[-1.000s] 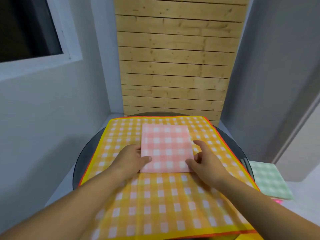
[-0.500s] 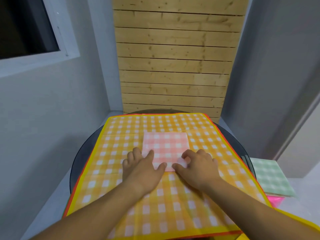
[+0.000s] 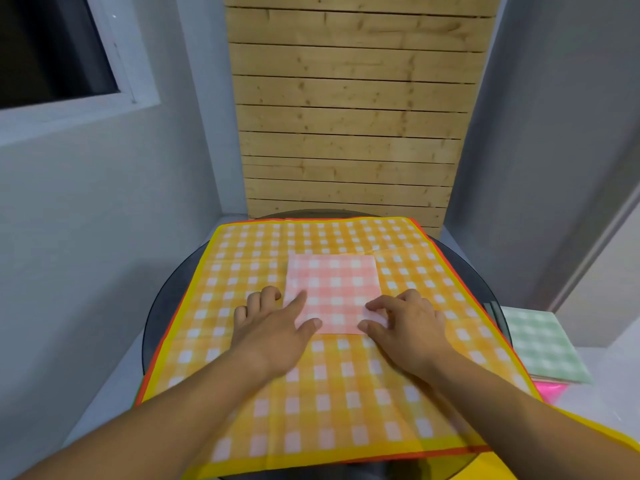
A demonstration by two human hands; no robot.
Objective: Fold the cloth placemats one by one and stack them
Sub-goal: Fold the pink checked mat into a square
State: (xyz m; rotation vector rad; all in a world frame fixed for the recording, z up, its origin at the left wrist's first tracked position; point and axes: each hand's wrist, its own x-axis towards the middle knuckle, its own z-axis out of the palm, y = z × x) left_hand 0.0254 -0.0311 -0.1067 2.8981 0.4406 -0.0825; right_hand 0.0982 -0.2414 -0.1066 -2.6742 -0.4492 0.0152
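Near the middle of the table [image 3: 162, 306], on the spread yellow placemat [image 3: 346, 393], lies the folded pink placemat [image 3: 334, 289]. Left hand [image 3: 273, 330]: fingers spread, index + thumb pressing its near-left corner. Right hand [image 3: 412, 327]: fingers curled, apparently pinching the near-right corner. Step, prob.: fold done, pick-up starting. Next needs a firm grip w/o unfolding, then a carry right to the green stack [image 3: 540, 344].

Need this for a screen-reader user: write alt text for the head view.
The left hand presses a folded pink placemat flat while the right hand pinches its near right corner, atop a spread orange placemat. A folded green placemat lies nearby.
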